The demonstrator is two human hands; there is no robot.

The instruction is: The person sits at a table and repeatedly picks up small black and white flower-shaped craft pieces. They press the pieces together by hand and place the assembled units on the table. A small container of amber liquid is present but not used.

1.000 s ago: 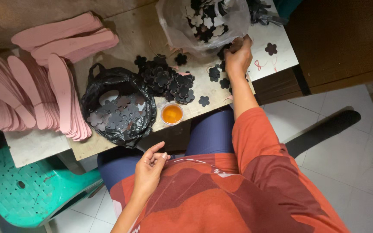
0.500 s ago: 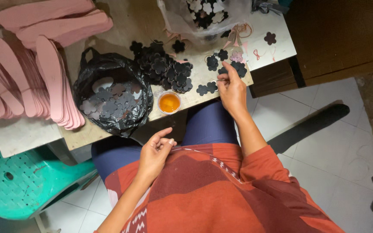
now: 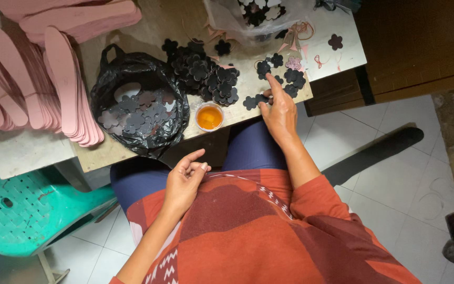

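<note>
My right hand [image 3: 278,110] rests at the table's near edge with its index finger stretched onto a black flower-shaped cutout [image 3: 263,68]. More loose black flower cutouts [image 3: 292,79] lie around the fingertips, and a heap of them [image 3: 206,73] sits just left. My left hand [image 3: 185,181] hovers over my lap, fingers loosely curled and apart, holding nothing I can make out. A small round cup of orange glue [image 3: 209,117] stands at the table edge between the hands.
A black plastic bag [image 3: 140,110] holding dark flower cutouts lies left of the cup. Stacks of pink sole-shaped pieces [image 3: 43,79] fill the left of the table. A clear bag of cutouts [image 3: 258,16] sits at the back. A teal plastic stool [image 3: 22,210] stands lower left.
My right hand has drawn back from the clear bag at the far side to the loose flowers at the near edge. My left hand has stayed over my lap.
</note>
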